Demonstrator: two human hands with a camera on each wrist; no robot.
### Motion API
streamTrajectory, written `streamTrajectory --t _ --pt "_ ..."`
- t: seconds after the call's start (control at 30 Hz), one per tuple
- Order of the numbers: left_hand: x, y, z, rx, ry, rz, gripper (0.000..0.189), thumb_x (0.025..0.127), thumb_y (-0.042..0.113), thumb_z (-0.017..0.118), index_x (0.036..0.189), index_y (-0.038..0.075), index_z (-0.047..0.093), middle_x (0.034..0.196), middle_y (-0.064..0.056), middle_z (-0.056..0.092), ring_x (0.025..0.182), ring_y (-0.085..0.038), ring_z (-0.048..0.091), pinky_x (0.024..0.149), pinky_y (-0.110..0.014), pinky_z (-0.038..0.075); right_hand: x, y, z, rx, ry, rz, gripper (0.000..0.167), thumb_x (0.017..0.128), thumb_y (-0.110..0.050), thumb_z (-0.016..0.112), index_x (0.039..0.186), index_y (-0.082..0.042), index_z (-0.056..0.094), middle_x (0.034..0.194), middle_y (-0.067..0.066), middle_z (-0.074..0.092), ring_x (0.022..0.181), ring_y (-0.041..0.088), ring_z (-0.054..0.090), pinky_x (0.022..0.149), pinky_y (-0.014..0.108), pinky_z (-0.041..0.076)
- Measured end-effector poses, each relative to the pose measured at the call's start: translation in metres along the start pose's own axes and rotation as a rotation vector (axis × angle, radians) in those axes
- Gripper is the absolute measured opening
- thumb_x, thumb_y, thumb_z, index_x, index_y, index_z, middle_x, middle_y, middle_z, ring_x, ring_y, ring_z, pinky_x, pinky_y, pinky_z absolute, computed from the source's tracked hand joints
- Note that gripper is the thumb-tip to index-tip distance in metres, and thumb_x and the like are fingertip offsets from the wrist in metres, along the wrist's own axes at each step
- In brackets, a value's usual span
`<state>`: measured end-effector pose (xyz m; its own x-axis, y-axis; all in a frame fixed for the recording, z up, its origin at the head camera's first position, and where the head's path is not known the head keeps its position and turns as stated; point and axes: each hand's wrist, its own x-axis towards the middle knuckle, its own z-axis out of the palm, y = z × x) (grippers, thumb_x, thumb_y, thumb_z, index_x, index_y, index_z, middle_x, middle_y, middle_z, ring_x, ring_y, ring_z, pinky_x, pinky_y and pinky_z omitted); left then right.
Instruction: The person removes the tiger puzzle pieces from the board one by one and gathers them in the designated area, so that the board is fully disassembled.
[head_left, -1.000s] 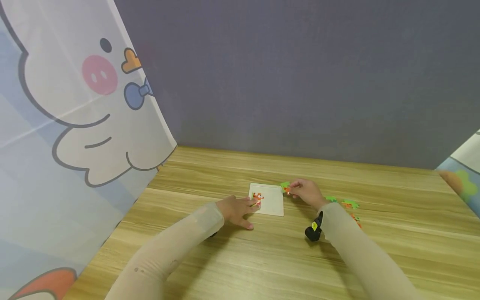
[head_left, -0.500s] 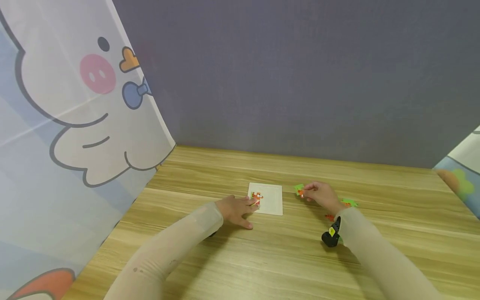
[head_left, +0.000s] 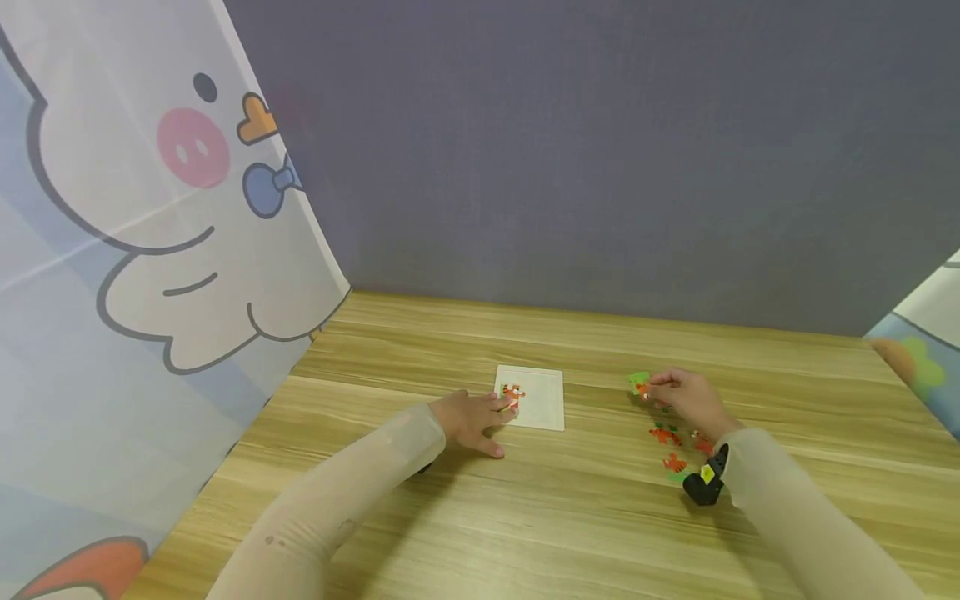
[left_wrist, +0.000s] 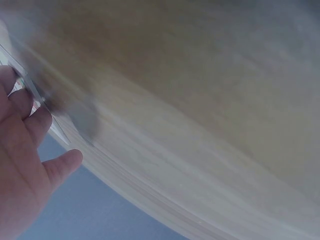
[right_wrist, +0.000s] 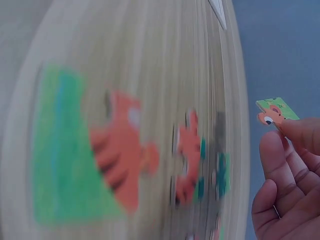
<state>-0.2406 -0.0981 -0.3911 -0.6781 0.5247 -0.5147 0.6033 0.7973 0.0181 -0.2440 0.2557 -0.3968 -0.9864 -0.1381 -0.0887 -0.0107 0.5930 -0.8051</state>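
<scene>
My left hand [head_left: 471,420] lies with spread, straight fingers, its fingertips on the left side of a white square puzzle tray [head_left: 546,402]. In that tray, right at the fingertips, sits an orange-and-green puzzle piece [head_left: 513,392]. Between thumb and index finger, my right hand [head_left: 692,400] pinches another puzzle piece [right_wrist: 275,111], green with an orange animal's ear and eye. That hand is well right of the tray, over the loose pieces. In the left wrist view, the left hand's [left_wrist: 25,145] fingers overlap the tray's edge.
Several loose orange-and-green puzzle pieces [head_left: 664,435] lie on the wooden table [head_left: 570,525] below the right hand. One big green-and-orange piece [right_wrist: 117,150] is close to the right wrist camera. A grey panel [head_left: 600,167] stands behind the table, a cartoon-printed cloth [head_left: 187,275] on the left.
My right hand has moved right, away from the tray's upper right corner, carrying the pinched puzzle piece. More loose pieces show beside its wrist. The left hand stays on the tray.
</scene>
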Motion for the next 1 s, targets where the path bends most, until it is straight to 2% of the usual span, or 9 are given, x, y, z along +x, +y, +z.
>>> streamTrajectory --t 0.2,0.43,0.63,0.8,1.0 --pt "-0.001 -0.001 0.0 -0.017 0.001 0.001 0.079 0.095 0.06 0.053 0.16 0.026 0.024 0.167 0.008 0.012 0.152 -0.013 0.013 0.12 -0.053 0.019 -0.007 0.012 -0.016 -0.001 0.013 0.044 0.033 0.101 -0.017 0.057 0.117 0.011 0.059 0.108 0.016 0.068 0.083 0.009 0.065 0.073 0.029 0.056" --pt "0.0 -0.003 0.003 -0.04 0.0 0.005 0.079 0.095 0.059 0.054 0.16 0.026 0.024 0.167 0.007 0.012 0.152 -0.014 0.013 0.12 -0.054 0.019 -0.013 0.026 -0.03 0.002 0.036 0.05 0.034 0.102 -0.015 0.056 0.117 0.015 0.057 0.102 0.009 0.071 0.078 0.005 0.065 0.074 0.027 0.054" --pt "0.001 -0.005 0.004 -0.046 -0.001 0.001 0.079 0.095 0.059 0.055 0.16 0.026 0.024 0.167 0.008 0.012 0.152 -0.014 0.013 0.119 -0.054 0.019 -0.016 0.036 -0.038 -0.01 0.057 0.053 0.034 0.101 -0.014 0.056 0.117 0.016 0.057 0.101 0.007 0.071 0.076 0.003 0.065 0.072 0.024 0.053" --pt "-0.001 -0.005 0.005 -0.056 -0.001 0.011 0.079 0.095 0.058 0.055 0.16 0.025 0.024 0.167 0.007 0.012 0.152 -0.016 0.014 0.119 -0.055 0.02 -0.019 0.043 -0.044 0.023 0.056 0.059 0.035 0.101 -0.012 0.056 0.118 0.019 0.055 0.101 0.004 0.07 0.075 0.001 0.065 0.071 0.021 0.054" --pt "-0.002 -0.005 0.005 -0.071 0.003 0.017 0.079 0.095 0.058 0.055 0.16 0.025 0.025 0.167 0.006 0.012 0.152 -0.016 0.014 0.119 -0.055 0.02 -0.021 0.047 -0.052 0.032 0.062 0.08 0.036 0.101 -0.01 0.055 0.119 0.021 0.054 0.094 -0.007 0.069 0.074 -0.001 0.063 0.069 0.019 0.054"
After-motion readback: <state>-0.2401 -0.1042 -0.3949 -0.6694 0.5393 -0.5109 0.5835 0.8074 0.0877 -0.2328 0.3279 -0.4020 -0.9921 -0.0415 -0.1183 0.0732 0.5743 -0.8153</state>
